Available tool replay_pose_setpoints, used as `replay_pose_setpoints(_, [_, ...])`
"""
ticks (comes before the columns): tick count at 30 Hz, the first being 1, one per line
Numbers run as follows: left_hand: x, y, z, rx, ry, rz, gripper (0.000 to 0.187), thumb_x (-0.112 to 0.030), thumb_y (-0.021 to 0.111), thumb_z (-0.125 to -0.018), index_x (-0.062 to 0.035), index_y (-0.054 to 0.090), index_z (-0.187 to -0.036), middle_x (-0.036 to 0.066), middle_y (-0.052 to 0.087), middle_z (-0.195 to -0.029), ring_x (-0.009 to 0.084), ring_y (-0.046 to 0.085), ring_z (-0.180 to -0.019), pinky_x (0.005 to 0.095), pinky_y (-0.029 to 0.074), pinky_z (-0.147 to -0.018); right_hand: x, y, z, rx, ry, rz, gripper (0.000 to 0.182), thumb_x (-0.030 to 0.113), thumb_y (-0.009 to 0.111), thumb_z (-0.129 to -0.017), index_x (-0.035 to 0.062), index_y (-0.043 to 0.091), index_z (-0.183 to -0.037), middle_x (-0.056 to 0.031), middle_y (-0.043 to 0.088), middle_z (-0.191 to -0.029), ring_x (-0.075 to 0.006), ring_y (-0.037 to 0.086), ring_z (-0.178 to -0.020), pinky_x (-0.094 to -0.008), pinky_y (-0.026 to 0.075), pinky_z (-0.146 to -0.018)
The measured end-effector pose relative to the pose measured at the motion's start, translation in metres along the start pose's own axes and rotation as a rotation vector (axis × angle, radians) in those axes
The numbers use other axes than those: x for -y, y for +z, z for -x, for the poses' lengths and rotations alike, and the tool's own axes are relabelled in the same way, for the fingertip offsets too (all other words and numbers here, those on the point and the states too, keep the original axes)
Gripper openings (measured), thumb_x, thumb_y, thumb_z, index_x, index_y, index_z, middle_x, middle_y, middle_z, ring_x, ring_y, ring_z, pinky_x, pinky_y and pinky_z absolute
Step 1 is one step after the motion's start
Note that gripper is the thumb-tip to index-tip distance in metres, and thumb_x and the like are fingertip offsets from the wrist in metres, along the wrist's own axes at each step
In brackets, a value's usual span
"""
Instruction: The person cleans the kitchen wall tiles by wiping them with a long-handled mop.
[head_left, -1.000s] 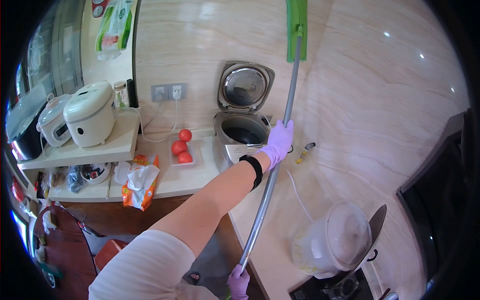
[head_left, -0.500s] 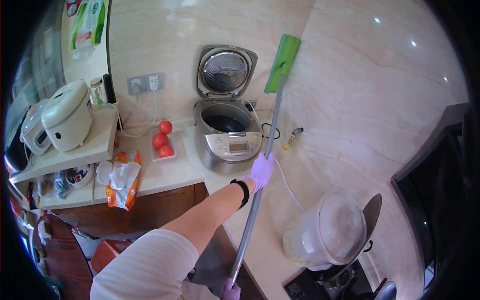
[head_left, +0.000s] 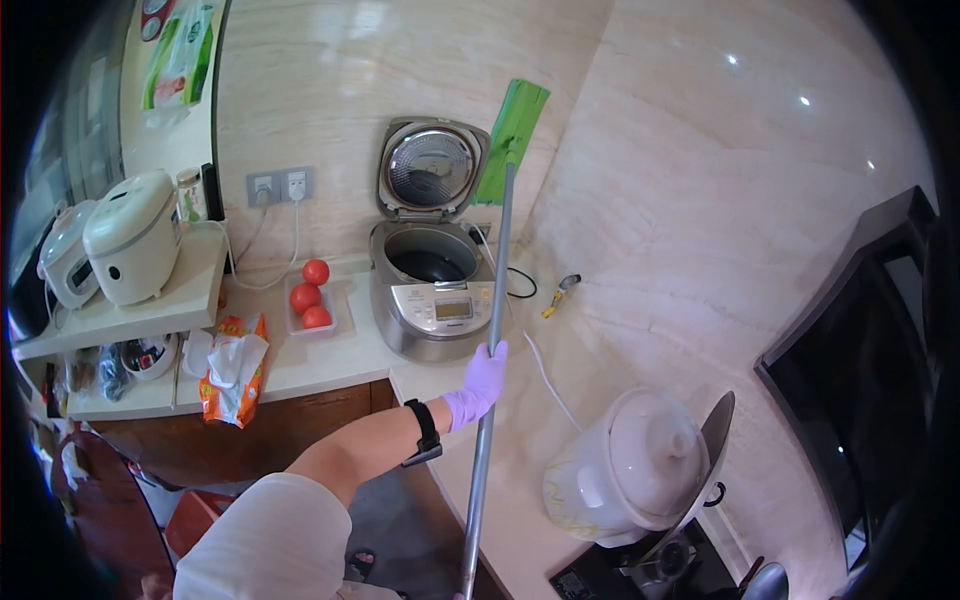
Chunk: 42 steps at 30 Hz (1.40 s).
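My left hand [head_left: 482,376], in a purple glove with a black band at the wrist, is closed around the middle of a long grey pole [head_left: 480,470]. At the pole's upper end, a flat green mop head [head_left: 513,140] lies against the marbled wall, just right of the raised lid of a rice cooker [head_left: 440,300]. The cooker stands open on the counter, its inner pot dark. Only a sliver of my right hand [head_left: 458,597] shows at the bottom edge beside the pole; its fingers are hidden.
Left of the cooker are red tomatoes [head_left: 305,298] in a clear tray and an orange wipes pack [head_left: 234,375]. White appliances [head_left: 135,240] stand on a raised shelf [head_left: 120,320]. At right are a lidded white pot [head_left: 625,470], a black stove [head_left: 650,570] and a dark hood [head_left: 860,380].
The mop head has shifted left and slightly down along the wall toward the cooker lid. My left hand has moved left and down with the pole, and my right hand has almost left the view.
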<state>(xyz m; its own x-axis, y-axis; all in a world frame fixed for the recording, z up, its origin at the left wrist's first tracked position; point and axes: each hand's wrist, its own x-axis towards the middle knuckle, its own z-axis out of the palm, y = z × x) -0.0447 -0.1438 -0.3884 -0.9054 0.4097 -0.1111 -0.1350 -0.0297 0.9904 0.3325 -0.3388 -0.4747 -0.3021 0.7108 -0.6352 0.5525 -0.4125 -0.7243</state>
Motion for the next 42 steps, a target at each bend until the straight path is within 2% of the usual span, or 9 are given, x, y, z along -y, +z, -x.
replay_pose_setpoints(2, [-0.033,-0.002,0.007,0.015,0.000,0.059,0.038,-0.041,0.048,-0.089,-0.0038,0.048,-0.097,0.009,0.051,-0.065,0.0189,0.050,-0.048,0.0336,0.040,-0.045,-0.027,-0.003,-0.029,-0.186,-0.427,0.191,0.038,0.035,0.057,-0.084,-0.0026,0.062,-0.086,-0.0201,0.060,-0.066,-0.0338,0.060,-0.059,-0.0419,0.043,-0.054])
replay_pose_setpoints(5, [-0.088,0.003,0.007,0.060,0.085,0.255,0.035,-0.039,0.050,-0.089,-0.0049,0.045,-0.093,0.005,0.046,-0.061,0.0153,0.045,-0.043,0.0315,0.037,-0.040,0.004,-0.016,-0.037,-0.175,-0.414,0.214,0.039,0.035,0.058,-0.083,-0.0028,0.062,-0.093,-0.0270,0.059,-0.074,-0.0418,0.060,-0.072,-0.0467,0.044,-0.062])
replay_pose_setpoints(6, [-0.103,0.003,0.003,0.098,0.138,0.339,0.033,-0.038,0.050,-0.090,-0.0059,0.044,-0.089,0.003,0.045,-0.063,0.0138,0.043,-0.041,0.0298,0.037,-0.037,0.004,-0.020,-0.050,-0.249,-0.567,0.299,0.040,0.035,0.058,-0.083,-0.0034,0.061,-0.091,-0.0263,0.059,-0.072,-0.0413,0.060,-0.070,-0.0466,0.044,-0.061])
replay_pose_setpoints(10, [-0.170,-0.022,0.004,0.132,0.303,0.460,0.033,-0.038,0.050,-0.090,-0.0049,0.044,-0.090,0.004,0.046,-0.067,0.0115,0.043,-0.040,0.0280,0.037,-0.036,0.056,-0.029,-0.042,-0.212,-0.553,0.340,0.036,0.033,0.059,-0.083,-0.0023,0.062,-0.089,-0.0244,0.058,-0.068,-0.0396,0.059,-0.064,-0.0448,0.044,-0.058])
replay_pose_setpoints(15, [-0.232,-0.100,0.037,0.093,0.409,0.589,0.031,-0.038,0.050,-0.090,-0.0074,0.044,-0.089,0.001,0.043,-0.069,0.0102,0.041,-0.040,0.0254,0.035,-0.036,0.076,-0.010,-0.053,-0.208,-0.784,0.417,0.030,0.032,0.060,-0.083,0.0021,0.062,-0.086,-0.0193,0.057,-0.063,-0.0347,0.056,-0.055,-0.0418,0.044,-0.054])
replay_pose_setpoints(24, [-0.210,-0.208,0.089,-0.178,0.423,0.594,0.026,-0.039,0.048,-0.091,-0.0131,0.045,-0.090,-0.003,0.041,-0.066,0.0106,0.038,-0.040,0.0259,0.033,-0.038,0.065,0.010,-0.042,-0.043,-0.847,0.517,0.036,0.043,0.062,-0.078,0.0098,0.063,-0.092,-0.0189,0.061,-0.071,-0.0386,0.060,-0.067,-0.0450,0.047,-0.062])
replay_pose_setpoints(27, [-0.216,-0.194,0.084,-0.238,0.426,0.568,0.026,-0.040,0.048,-0.091,-0.0142,0.046,-0.089,-0.003,0.040,-0.065,0.0103,0.037,-0.039,0.0262,0.032,-0.035,0.070,0.010,-0.042,-0.111,-0.815,0.490,0.033,0.043,0.061,-0.079,0.0112,0.060,-0.086,-0.0175,0.060,-0.069,-0.0395,0.058,-0.064,-0.0460,0.046,-0.058])
replay_pose_setpoints(35, [-0.255,-0.131,0.037,-0.036,0.459,0.506,0.029,-0.038,0.047,-0.091,-0.0093,0.044,-0.091,-0.001,0.041,-0.065,0.0088,0.038,-0.040,0.0247,0.032,-0.036,0.101,0.024,-0.049,-0.047,-0.620,0.493,0.036,0.043,0.056,-0.083,0.0119,0.062,-0.101,-0.0212,0.062,-0.080,-0.0379,0.061,-0.078,-0.0453,0.046,-0.070])
replay_pose_setpoints(42, [-0.263,-0.050,-0.028,0.073,0.454,0.350,0.032,-0.037,0.048,-0.090,-0.0060,0.043,-0.087,0.002,0.042,-0.066,0.0126,0.040,-0.039,0.0288,0.037,-0.036,0.120,0.043,-0.048,-0.100,-0.694,0.218,0.039,0.038,0.053,-0.086,0.0001,0.062,-0.091,-0.0238,0.059,-0.071,-0.0390,0.060,-0.068,-0.0434,0.045,-0.062])
